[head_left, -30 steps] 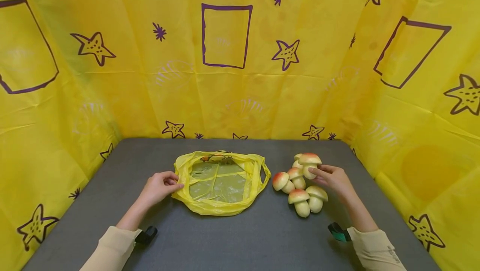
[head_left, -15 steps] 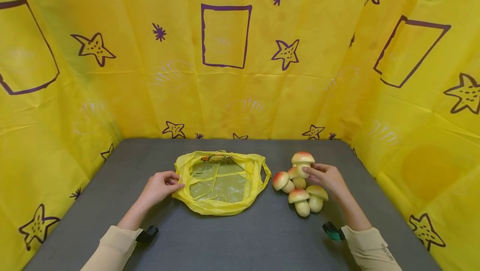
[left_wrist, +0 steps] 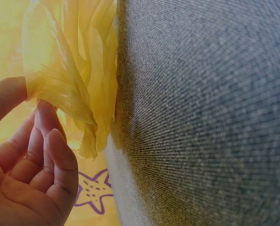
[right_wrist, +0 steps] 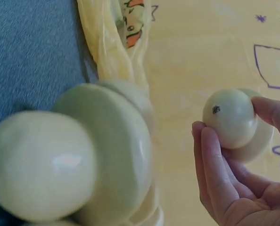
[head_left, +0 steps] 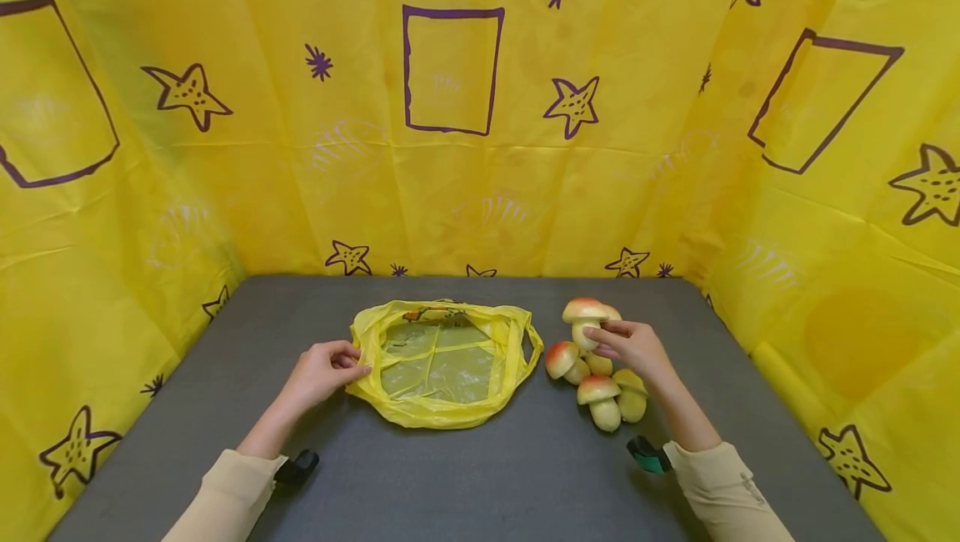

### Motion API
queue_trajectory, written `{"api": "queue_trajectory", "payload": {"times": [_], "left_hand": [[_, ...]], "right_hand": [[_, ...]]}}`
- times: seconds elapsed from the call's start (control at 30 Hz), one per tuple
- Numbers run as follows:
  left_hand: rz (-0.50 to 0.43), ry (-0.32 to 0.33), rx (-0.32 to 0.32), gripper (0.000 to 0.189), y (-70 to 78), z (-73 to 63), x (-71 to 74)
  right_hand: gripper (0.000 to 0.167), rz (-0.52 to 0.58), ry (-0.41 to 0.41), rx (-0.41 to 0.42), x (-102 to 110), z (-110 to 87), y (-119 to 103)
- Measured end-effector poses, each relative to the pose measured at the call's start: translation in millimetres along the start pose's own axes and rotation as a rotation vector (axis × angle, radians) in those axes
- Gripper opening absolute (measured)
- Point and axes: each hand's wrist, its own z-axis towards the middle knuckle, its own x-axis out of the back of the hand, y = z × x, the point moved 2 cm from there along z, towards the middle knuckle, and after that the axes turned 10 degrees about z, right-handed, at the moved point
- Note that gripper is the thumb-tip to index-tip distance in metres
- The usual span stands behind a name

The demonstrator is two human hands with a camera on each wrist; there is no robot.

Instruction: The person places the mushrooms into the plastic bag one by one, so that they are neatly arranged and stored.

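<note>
A yellow plastic bag (head_left: 442, 417) lies on the table with its mouth spread upward. My left hand (head_left: 324, 373) pinches the left rim; the left wrist view shows the thin bag film (left_wrist: 64, 89) between thumb and fingers. Right of the bag, my right hand (head_left: 636, 350) holds a toy mushroom (head_left: 583, 310) by its pale stem, cap up, above the table. In the right wrist view the stem's round end (right_wrist: 229, 120) sits between thumb and fingertips. Below this hand several other mushrooms (head_left: 597, 392) lie clustered; one more (head_left: 613, 312) is partly hidden behind the held one.
The dark grey table (head_left: 465, 484) is enclosed by yellow cloth walls (head_left: 480, 175) printed with stars and frames. One bag handle loop (head_left: 531, 342) stands toward the mushrooms. A black strap (head_left: 648, 454) hangs at the right wrist, another strap (head_left: 298, 467) at the left.
My right hand has moved left with the mushroom, toward the bag and slightly up, uncovering another mushroom behind it. The left hand and the bag have stayed nearly still.
</note>
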Motion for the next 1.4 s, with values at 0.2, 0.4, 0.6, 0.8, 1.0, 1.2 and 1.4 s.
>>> {"api": "queue_trajectory", "payload": {"times": [0.2, 0.4, 0.6, 0.8, 1.0, 1.2, 1.4], "left_hand": [[0.005, 0.002, -0.004, 0.033, 0.8, -0.2, 0.4], [0.003, 0.000, -0.003, 0.033, 1.4, 0.1, 0.7], [-0.001, -0.001, -0.004, 0.031, 2.7, 0.3, 1.8], [-0.001, -0.003, -0.005, 0.033, 3.7, 0.1, 2.0], [-0.001, 0.001, 0.002, 0.033, 2.9, -0.8, 2.2], [-0.001, -0.001, 0.001, 0.033, 1.3, -1.7, 1.3], [0.002, -0.002, -0.002, 0.034, -0.5, -2.3, 1.1]], "right_hand": [[0.072, 0.055, -0.017, 0.001, -13, 3.6, -5], [0.071, 0.037, -0.007, 0.013, -25, 9.5, -8], [0.063, 0.038, -0.034, 0.028, -37, 14.8, -11], [0.066, 0.016, -0.050, 0.019, -46, 17.7, -13], [0.062, 0.069, -0.062, 0.029, -55, 20.0, -15], [0.060, 0.042, -0.073, 0.017, -64, 20.0, -18], [0.051, 0.026, -0.066, 0.007, -73, 21.5, -19]]}}
